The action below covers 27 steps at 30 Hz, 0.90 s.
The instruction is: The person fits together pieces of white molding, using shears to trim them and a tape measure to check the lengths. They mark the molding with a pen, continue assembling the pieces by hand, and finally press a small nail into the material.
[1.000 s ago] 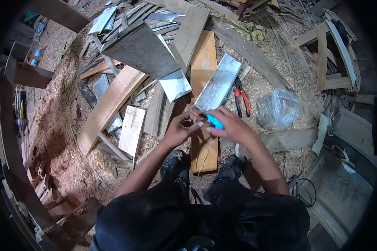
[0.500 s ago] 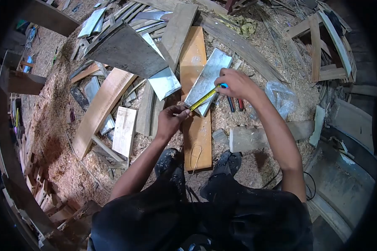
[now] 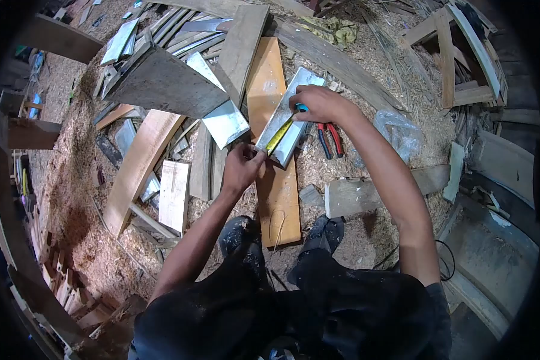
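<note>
A tape measure's yellow blade runs along a grey-white wooden board. My right hand is closed around its blue case, which shows only in part, above the board's far half. At the board's near end, my left hand has its fingers pinched at the blade's tip. The board rests slantwise over an orange plank on the ground. Red-and-blue-handled pliers lie just right of the board, below my right wrist.
Sawdust and shavings cover the ground. A wide grey board and a curved pale plank lie to the left. A plastic bag and a short grey plank are on the right. A wooden frame stands farther back.
My right hand has shifted slightly up and left with the tape case, and my left hand has moved slightly left. The view has shifted a little, and more of the pliers shows.
</note>
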Each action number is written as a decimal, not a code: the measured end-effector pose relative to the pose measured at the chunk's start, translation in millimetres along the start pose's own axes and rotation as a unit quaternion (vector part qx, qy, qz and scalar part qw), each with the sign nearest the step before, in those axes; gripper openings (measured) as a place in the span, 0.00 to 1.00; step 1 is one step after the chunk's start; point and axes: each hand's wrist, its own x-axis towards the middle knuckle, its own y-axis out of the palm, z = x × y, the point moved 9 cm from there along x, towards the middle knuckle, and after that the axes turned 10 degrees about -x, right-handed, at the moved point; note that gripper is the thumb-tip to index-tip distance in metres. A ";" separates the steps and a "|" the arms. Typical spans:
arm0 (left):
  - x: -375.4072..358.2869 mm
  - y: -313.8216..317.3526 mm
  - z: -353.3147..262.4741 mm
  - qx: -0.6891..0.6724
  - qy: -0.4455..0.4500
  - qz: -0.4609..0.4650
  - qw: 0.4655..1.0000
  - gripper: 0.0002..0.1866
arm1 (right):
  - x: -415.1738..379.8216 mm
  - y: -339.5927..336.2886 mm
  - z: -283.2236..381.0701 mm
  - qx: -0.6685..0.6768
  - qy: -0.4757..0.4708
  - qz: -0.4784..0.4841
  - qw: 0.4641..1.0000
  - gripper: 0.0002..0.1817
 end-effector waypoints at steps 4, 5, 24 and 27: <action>-4.2 -8.5 -1.3 -0.100 -0.094 0.027 0.990 0.16 | -8.8 0.9 4.6 0.035 -0.001 -0.027 0.999 0.16; -3.1 -8.8 5.2 -0.093 -0.096 0.035 0.990 0.16 | -9.2 1.6 5.2 0.029 0.004 -0.031 0.999 0.16; 15.7 -97.1 -50.3 -0.612 -0.240 0.124 0.743 0.54 | -28.0 -5.6 16.3 0.149 -0.021 -0.092 0.984 0.15; 38.9 -86.3 -79.4 -0.614 -0.231 0.104 0.748 0.49 | -33.7 -13.0 18.3 0.211 -0.019 -0.143 0.967 0.14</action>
